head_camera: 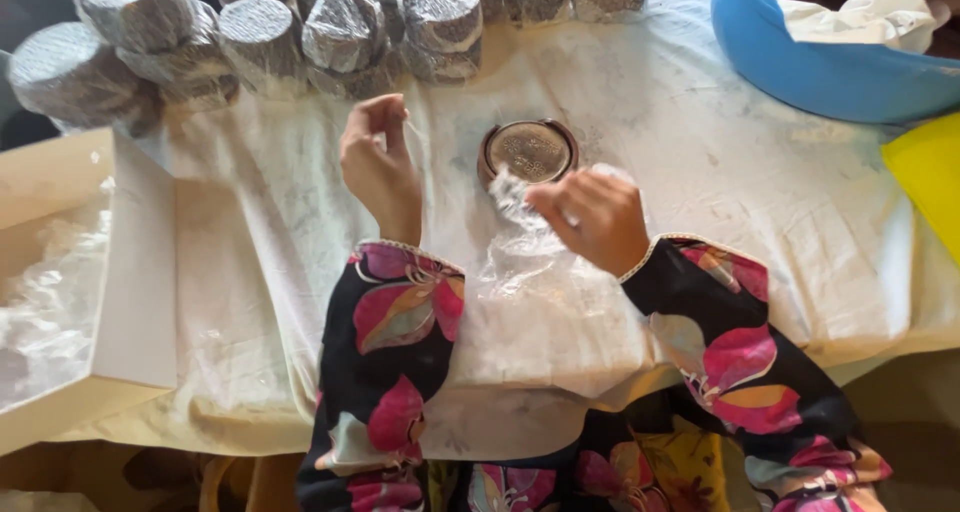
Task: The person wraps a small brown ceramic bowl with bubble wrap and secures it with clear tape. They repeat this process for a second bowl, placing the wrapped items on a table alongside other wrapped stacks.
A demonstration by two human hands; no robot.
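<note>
Wrapped pucks [345,32] behind hands; blue bowl [830,72] right, box [90,272] left.

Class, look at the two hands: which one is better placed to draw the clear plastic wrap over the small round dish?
Probably the right hand: it grips the clear plastic wrap beside the round dish.

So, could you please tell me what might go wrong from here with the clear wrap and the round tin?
The thin plastic sheet, pinched by the right hand, looks crumpled and could tear or cling to itself. The open round tin sits close to both hands, so the raised left hand might knock it.
</note>
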